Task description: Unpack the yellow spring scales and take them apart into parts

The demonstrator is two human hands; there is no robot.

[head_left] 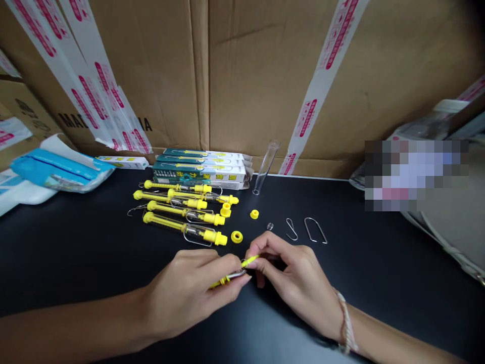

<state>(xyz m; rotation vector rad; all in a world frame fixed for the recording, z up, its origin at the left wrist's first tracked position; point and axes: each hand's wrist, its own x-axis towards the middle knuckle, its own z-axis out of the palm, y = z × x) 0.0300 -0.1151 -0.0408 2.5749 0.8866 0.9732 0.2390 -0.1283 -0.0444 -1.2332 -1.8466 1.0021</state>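
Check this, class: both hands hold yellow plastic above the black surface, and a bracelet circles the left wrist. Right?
The wrist is wrong: the head view shows the bracelet on the right wrist. The left hand and right hand do hold yellow plastic above the black surface.

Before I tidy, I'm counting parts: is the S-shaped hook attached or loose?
Loose: the hook lies on the black table, joined to nothing.
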